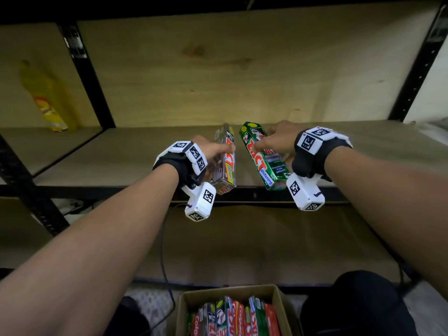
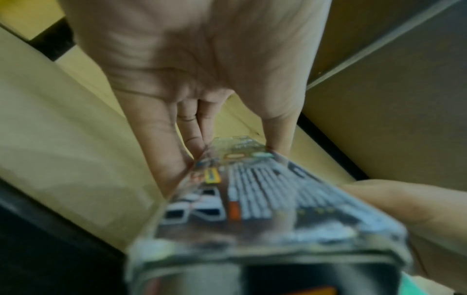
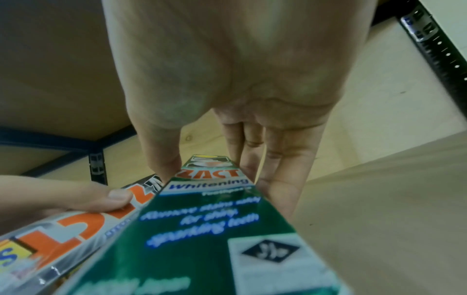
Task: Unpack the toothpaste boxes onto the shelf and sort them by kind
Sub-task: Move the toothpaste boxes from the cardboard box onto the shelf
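My left hand (image 1: 213,151) grips a silver toothpaste box (image 1: 224,163) with orange lettering, held lengthwise over the shelf board (image 1: 121,154). Fingers lie on one side and the thumb on the other, as the left wrist view shows around the silver box (image 2: 252,199). My right hand (image 1: 276,144) grips a green whitening toothpaste box (image 1: 264,158) right beside it, the near ends of both boxes at the shelf's front edge. In the right wrist view the green box (image 3: 215,229) fills the middle and the silver box (image 3: 76,225) lies to its left.
A cardboard carton (image 1: 242,292) on the floor between my knees holds several more toothpaste boxes, green, red and silver. A yellow bottle (image 1: 46,98) stands in the left shelf bay. Black uprights (image 1: 89,76) frame the bay. A black cable (image 1: 164,238) hangs below.
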A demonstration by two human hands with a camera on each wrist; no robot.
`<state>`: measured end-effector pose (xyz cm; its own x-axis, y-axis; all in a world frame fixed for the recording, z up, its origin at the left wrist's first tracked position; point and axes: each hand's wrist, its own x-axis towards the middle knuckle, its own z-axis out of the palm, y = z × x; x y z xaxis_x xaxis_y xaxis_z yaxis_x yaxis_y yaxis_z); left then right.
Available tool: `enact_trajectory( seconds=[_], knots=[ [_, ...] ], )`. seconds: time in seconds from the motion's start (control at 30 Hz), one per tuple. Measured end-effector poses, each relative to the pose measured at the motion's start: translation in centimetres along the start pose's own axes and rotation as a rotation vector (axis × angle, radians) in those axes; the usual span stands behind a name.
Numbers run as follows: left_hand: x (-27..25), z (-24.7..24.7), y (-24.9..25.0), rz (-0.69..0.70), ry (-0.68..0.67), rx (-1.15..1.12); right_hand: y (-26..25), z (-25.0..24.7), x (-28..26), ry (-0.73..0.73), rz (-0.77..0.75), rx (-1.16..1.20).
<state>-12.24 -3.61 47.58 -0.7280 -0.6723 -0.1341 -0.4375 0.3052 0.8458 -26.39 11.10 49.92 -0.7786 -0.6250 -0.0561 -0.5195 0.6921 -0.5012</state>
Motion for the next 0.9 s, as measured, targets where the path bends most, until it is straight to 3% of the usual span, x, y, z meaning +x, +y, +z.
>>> enact_trajectory(
  seconds=[0.23,0.6,0.9],
  knots=[
    [7.2,0.8,-1.2,-0.02,-0.005,0.196,0.8,1.1,4.0,0.01,-0.009,-0.228],
    [4.6,2.0,0.7,-0.017,-0.103,0.239,1.5,2.2,6.0,0.016,0.012,-0.286],
    [4.2,2.5,0.8,-0.046,-0.079,0.292,1.4,2.0,4.8,0.029,-0.019,-0.292]
  ],
)
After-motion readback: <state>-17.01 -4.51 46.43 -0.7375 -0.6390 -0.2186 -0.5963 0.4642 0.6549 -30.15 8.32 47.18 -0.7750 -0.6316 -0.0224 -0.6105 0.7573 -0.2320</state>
